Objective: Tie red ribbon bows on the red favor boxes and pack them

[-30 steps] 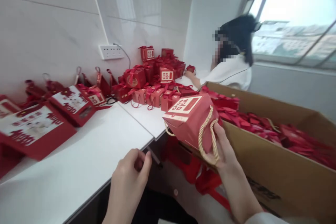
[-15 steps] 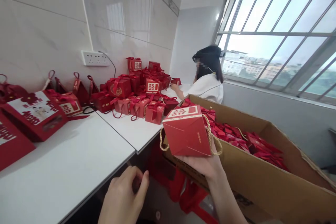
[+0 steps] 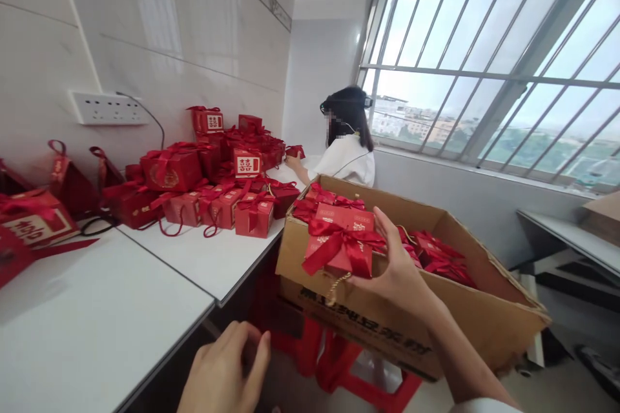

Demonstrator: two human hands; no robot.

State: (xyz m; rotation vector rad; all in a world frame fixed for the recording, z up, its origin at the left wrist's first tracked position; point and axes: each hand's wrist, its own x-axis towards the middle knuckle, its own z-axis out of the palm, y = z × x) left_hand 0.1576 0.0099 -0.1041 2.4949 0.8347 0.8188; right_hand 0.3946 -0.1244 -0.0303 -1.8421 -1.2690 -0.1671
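My right hand (image 3: 404, 277) grips a small red gift box (image 3: 345, 242) from its right side, thumb below and fingers over the top edge. A wide red ribbon bow crosses the box's facing side, and a twisted gold cord hangs beneath it. The box is held in front of the near wall of a large cardboard carton (image 3: 489, 322) full of red boxes and ribbons. My left hand (image 3: 223, 368) is low in front of the table edge, fingers loosely bent, thumb apart from them, holding nothing.
Many red boxes (image 3: 254, 216) with bows are piled on the white table (image 3: 159, 284) along the wall. A co-worker (image 3: 343, 155) in white sits behind the carton, one hand at a red box. A red plastic stool (image 3: 368, 387) stands under the carton. Barred windows are at right.
The view has swung right. The gift box in my right hand has turned, from a plain side with gold rope handles to the side with the bow. My left hand has barely moved.
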